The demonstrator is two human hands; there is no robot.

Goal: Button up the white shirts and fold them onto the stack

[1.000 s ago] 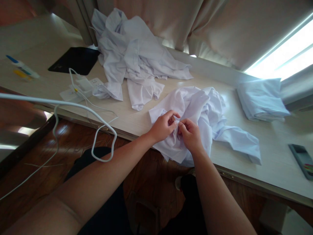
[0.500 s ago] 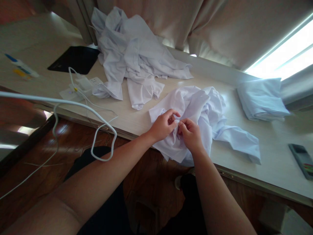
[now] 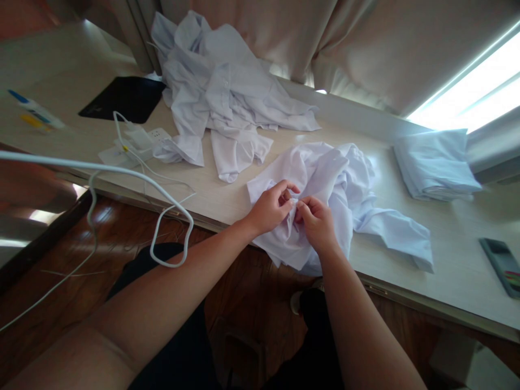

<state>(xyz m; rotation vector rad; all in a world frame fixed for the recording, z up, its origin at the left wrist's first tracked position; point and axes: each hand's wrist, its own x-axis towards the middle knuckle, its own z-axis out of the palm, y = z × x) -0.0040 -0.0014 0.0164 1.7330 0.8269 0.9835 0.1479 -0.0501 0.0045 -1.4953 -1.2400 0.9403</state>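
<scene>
A white shirt [image 3: 325,173] lies crumpled at the table's front edge, one sleeve stretched out to the right and its lower part hanging over the edge. My left hand [image 3: 274,206] is closed on a fold of it, thumb and fingers pinching the cloth. Right beside it, my right hand [image 3: 314,219] pinches the same bit of fabric, the fingertips of both hands almost touching. Whatever small detail sits between the fingertips is hidden.
More white shirts [image 3: 244,65] are heaped at the back left. A folded white stack [image 3: 436,168] and a phone [image 3: 501,268] lie to the right. Leftward are a black mat [image 3: 125,100], a power strip [image 3: 116,156] and a looping white cable [image 3: 170,203] in the foreground.
</scene>
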